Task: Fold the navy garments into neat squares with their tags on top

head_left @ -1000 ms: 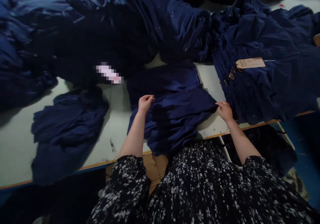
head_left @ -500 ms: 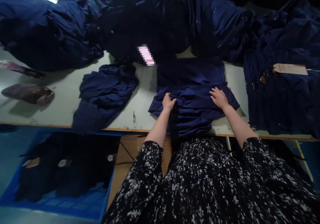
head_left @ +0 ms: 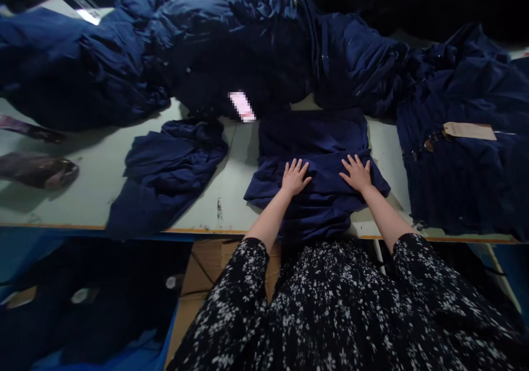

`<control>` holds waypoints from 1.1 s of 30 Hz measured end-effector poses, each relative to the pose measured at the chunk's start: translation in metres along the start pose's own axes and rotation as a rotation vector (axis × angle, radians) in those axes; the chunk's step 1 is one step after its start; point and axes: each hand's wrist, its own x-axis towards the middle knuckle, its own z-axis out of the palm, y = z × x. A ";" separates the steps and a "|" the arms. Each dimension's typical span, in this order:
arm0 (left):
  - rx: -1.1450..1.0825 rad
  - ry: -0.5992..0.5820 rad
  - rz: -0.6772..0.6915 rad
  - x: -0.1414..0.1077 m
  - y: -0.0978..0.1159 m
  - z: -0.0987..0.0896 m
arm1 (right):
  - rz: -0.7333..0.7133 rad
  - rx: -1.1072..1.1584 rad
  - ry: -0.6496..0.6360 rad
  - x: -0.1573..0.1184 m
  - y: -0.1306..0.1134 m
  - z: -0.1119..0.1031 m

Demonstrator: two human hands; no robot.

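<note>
Garment [head_left: 316,134]: matt cloth w/ creases

The garment [head_left: 318,134] under the hands is deep navy; the piled clothes [head_left: 248,46] are navy too, with paler blue sheen on the folds. The table [head_left: 194,205] is pale green — its front edge [head_left: 231,231] orange. The dress [head_left: 347,305] is black with small white flowers — the tag [head_left: 470,130] tan, the carton [head_left: 209,263] brown.
</note>
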 end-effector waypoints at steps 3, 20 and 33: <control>0.061 -0.088 -0.072 0.002 -0.002 0.010 | 0.078 -0.078 -0.128 -0.001 0.001 0.014; -0.107 -0.058 -0.059 -0.001 -0.020 0.018 | 0.125 0.037 -0.097 -0.001 -0.004 0.022; -0.309 -0.147 0.516 -0.159 -0.062 -0.017 | -0.628 0.300 -0.146 -0.138 -0.076 -0.004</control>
